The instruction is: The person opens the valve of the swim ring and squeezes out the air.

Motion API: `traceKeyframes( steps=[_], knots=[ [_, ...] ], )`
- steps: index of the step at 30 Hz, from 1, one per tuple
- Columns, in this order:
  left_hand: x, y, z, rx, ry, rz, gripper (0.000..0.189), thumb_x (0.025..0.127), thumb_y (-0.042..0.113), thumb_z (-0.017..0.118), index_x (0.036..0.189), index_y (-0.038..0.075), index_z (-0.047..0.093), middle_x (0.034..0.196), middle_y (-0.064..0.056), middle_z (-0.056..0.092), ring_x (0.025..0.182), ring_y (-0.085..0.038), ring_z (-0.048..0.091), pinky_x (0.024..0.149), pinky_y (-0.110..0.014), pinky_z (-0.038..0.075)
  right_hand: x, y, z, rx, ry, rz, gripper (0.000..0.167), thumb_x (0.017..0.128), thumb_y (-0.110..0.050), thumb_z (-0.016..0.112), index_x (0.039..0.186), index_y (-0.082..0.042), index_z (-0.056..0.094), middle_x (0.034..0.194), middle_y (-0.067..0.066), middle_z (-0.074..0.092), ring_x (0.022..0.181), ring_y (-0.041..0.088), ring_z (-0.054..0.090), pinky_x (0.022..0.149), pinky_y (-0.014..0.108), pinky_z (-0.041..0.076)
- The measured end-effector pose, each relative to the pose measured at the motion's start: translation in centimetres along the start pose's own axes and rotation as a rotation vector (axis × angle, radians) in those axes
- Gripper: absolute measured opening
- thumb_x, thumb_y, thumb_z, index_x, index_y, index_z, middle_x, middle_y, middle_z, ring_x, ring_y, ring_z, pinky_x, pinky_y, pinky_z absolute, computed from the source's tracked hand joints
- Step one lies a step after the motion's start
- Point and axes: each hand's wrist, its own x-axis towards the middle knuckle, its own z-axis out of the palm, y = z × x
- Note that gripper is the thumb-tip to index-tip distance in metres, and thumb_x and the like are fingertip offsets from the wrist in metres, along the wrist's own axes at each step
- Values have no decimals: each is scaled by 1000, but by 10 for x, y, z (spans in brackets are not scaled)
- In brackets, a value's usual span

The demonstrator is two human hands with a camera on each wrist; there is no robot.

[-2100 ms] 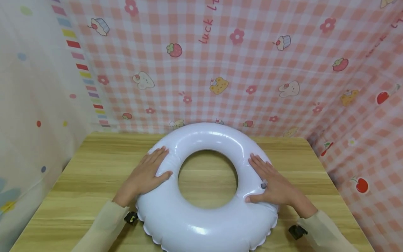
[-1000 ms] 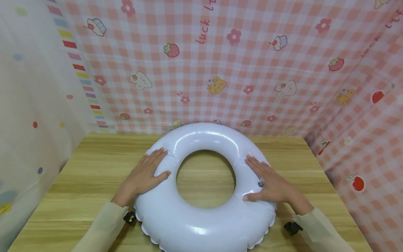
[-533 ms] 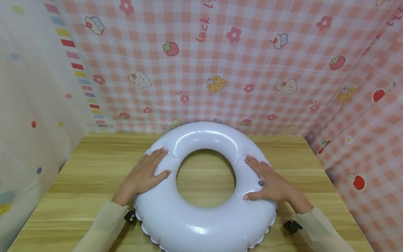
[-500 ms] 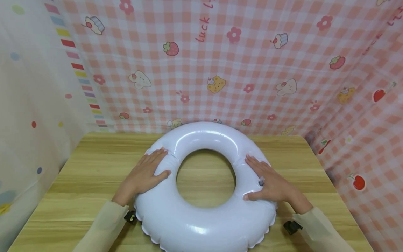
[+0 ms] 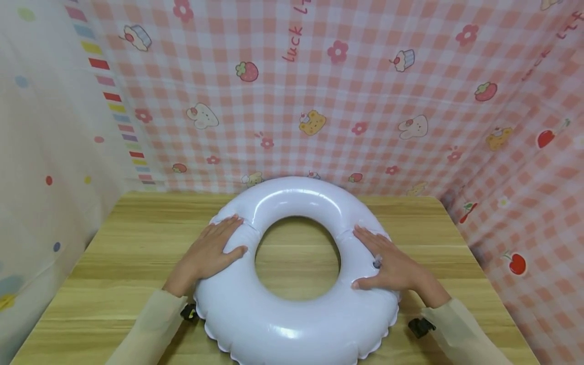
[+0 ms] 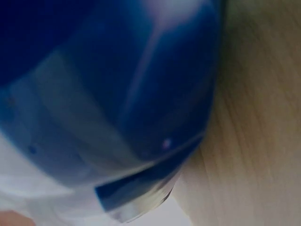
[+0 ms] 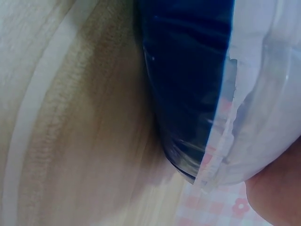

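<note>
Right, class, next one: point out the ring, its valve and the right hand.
Ring (image 5: 292, 319): head view, on the white top of its near side.
Valve (image 5: 377, 261): head view, on the small stub that shows.
Right hand (image 5: 396, 264): head view, on the back of the hand.

Back cloth (image 5: 388, 96): "luck" (image 5: 293, 43) — well beyond the fingers (image 5: 223, 230)
Right side cloth (image 5: 538, 203): "luck" — fainter, beyond and right of those fingers

Left hand (image 5: 209, 252), right hand (image 5: 393, 264) palm-down, fingers (image 5: 222, 231) straight
</note>
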Motion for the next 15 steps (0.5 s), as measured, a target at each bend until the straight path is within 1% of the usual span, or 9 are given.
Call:
traceKeyframes(
  steps=[4,10,13,15],
  knots=[
    [0,1,-1,-6,-5,-2,76,100,49,55,161,9,33,169,-12,29,157,-34,27,127,-61,16,-1,1,0,12,4,-4,123,71,-62,86,164,-12,23,172,10,20,159,37,19,125,64,13],
    [0,2,-8,0,-13,11,79,100,50,56,162,8,30,170,-13,25,158,-35,23,128,-60,16,-4,1,1,-46,58,-14,127,70,-68,84,165,-13,21,174,10,15,159,37,17,126,62,15],
    [-4,3,-9,-3,-6,8,81,100,50,57,162,8,28,171,-13,22,159,-35,20,128,-60,17,-4,2,-1,-76,75,-16,128,68,-71,83,165,-14,21,174,9,15,160,36,16,125,63,18],
    [-10,5,-9,-15,3,5,82,100,50,58,162,7,27,172,-14,21,159,-36,19,127,-61,17,-1,4,-4,-96,73,-23,129,67,-73,83,165,-14,22,174,7,15,160,35,15,125,64,19]
  ],
)
